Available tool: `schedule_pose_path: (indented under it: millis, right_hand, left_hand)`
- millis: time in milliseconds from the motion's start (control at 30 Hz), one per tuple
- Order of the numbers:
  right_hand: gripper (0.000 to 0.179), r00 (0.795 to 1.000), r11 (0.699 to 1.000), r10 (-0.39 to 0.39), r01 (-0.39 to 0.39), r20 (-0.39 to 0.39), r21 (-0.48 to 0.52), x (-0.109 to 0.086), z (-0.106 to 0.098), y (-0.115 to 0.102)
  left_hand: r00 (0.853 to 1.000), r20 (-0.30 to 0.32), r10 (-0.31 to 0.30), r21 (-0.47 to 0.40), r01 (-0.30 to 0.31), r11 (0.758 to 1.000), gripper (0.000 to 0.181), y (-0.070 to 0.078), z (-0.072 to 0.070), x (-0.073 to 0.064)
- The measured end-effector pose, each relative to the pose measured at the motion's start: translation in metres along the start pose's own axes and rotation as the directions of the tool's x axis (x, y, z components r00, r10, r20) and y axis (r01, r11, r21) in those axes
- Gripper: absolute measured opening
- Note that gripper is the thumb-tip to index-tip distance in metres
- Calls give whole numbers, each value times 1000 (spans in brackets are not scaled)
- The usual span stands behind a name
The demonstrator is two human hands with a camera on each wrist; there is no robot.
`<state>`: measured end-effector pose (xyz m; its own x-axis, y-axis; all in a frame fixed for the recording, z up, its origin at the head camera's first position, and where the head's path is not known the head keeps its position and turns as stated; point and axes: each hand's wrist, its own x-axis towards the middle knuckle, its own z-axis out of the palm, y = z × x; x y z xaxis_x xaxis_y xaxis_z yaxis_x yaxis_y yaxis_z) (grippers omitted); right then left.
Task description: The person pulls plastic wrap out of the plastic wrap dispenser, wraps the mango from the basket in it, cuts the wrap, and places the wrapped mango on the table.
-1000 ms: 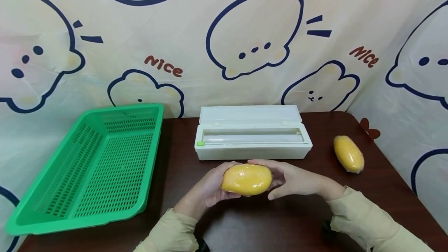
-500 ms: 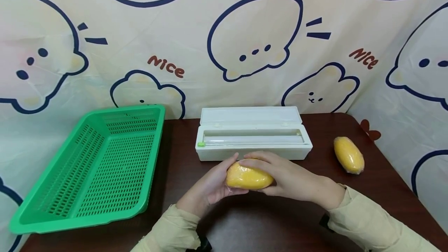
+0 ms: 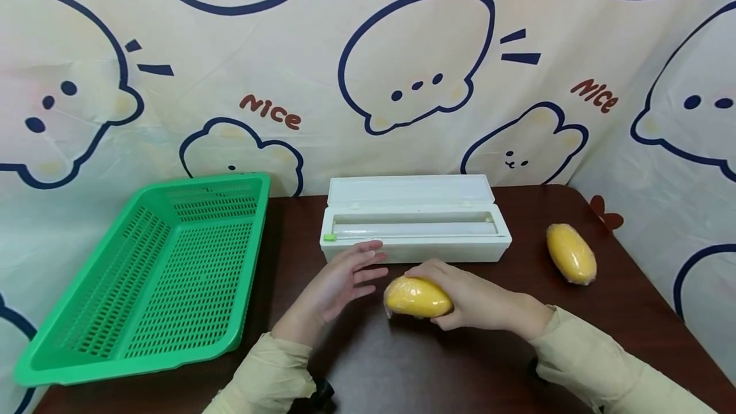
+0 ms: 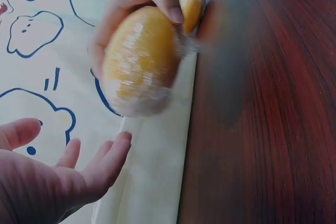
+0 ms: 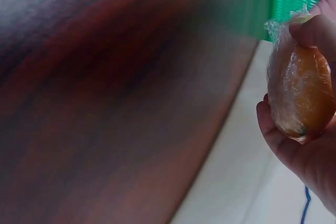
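A yellow mango (image 3: 418, 298) wrapped in clear plastic film is gripped by my right hand (image 3: 468, 296), thumb and fingers curled round its right end. In the right wrist view, bunched film stands out at one end of the mango (image 5: 302, 87). My left hand (image 3: 345, 280) is apart from it on the left, fingers spread and holding nothing. The left wrist view shows the same mango (image 4: 142, 59) just beyond the left fingertips (image 4: 124, 139). Behind both hands stands a white cling film dispenser (image 3: 416, 251) with its lid raised and a film roll inside.
A second wrapped mango (image 3: 572, 253) lies at the right of the dark brown table (image 3: 437, 369). To the left stands a green plastic basket (image 3: 244, 286) with slotted walls. A patterned cloth (image 3: 414, 152) hangs behind the table.
Both hands were around the mango. The left hand has let go and drawn back to the left with its fingers spread, while the right hand has closed round the mango and keeps it.
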<state>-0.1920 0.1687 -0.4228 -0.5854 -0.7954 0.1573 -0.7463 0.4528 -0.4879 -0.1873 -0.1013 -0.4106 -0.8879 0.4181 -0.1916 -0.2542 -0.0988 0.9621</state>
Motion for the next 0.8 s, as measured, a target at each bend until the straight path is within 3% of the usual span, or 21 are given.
schedule_pose_path:
  millis: [267,467,800]
  right_hand:
    - [78,998,1000,-5,5,66,13,1,16,7]
    - [78,992,999,52,-52,111,1,-3,20,6]
    - [81,992,998,51,-49,115,-25,-3,18,4]
  left_hand:
    - [997,-82,-2,-26,0,1000,46,-3,4,4]
    - [995,-99,0,-26,-3,1000,44,-1,8,4]
    - [993,-119,3,5,-2,1000,39,-1,8,6]
